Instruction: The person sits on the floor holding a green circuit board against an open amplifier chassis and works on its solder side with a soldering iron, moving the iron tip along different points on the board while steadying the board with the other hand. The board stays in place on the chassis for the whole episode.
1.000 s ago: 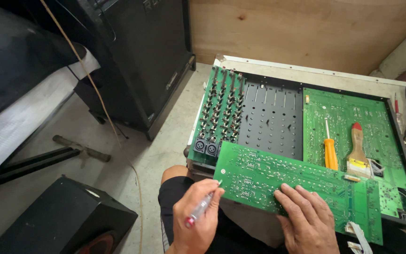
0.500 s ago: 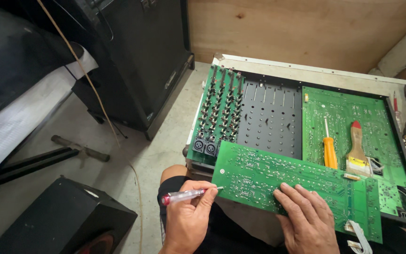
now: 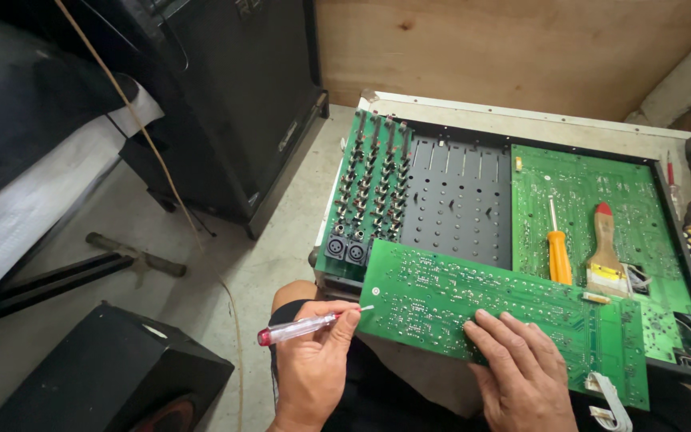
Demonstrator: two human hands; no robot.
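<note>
My left hand (image 3: pixel 313 364) grips a small screwdriver with a clear handle and red cap (image 3: pixel 301 327). Its metal tip touches the left edge of a long green circuit board (image 3: pixel 441 300). My right hand (image 3: pixel 517 372) lies flat on that board, fingers spread, pressing it down over my lap. The board leans against the front of an opened audio mixer chassis (image 3: pixel 521 128).
Inside the chassis lie an orange-handled screwdriver (image 3: pixel 557 252) and a wooden paintbrush (image 3: pixel 605 248) on a green board. A black speaker cabinet (image 3: pixel 233 96) stands at the left rear. Another black box (image 3: pixel 97 376) sits at lower left. A metal stand leg (image 3: pixel 133 256) lies on the concrete floor.
My left hand turned the clear screwdriver from pointing down to lying level, bringing its tip to the board's left edge. My right hand stayed on the board.
</note>
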